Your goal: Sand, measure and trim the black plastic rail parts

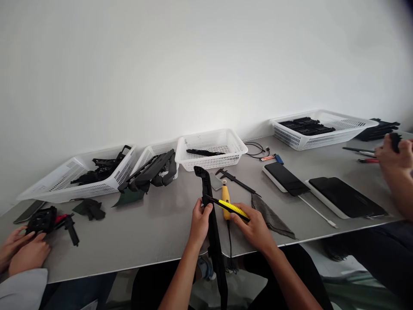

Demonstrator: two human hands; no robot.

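Note:
My left hand (200,218) is closed around a long black plastic part (214,241), which runs from over the table down past its front edge. In my right hand (254,224) is a yellow and black utility knife (232,208), its front end against the part just above my left thumb. Behind the knife lies a yellow-handled tool (226,196) with a dark cord hanging over the edge. A black caliper (238,181) and a small grey flat piece (215,181) rest beyond it. Right of my right hand is a grey cloth (272,217).
White baskets of black parts stand along the wall: one left (116,185), one centre (209,162), one right (301,142). Two black-topped white devices (287,177) lie at right, near a lighter (278,159). Co-workers' hands handle black parts at left (30,254) and right (395,159).

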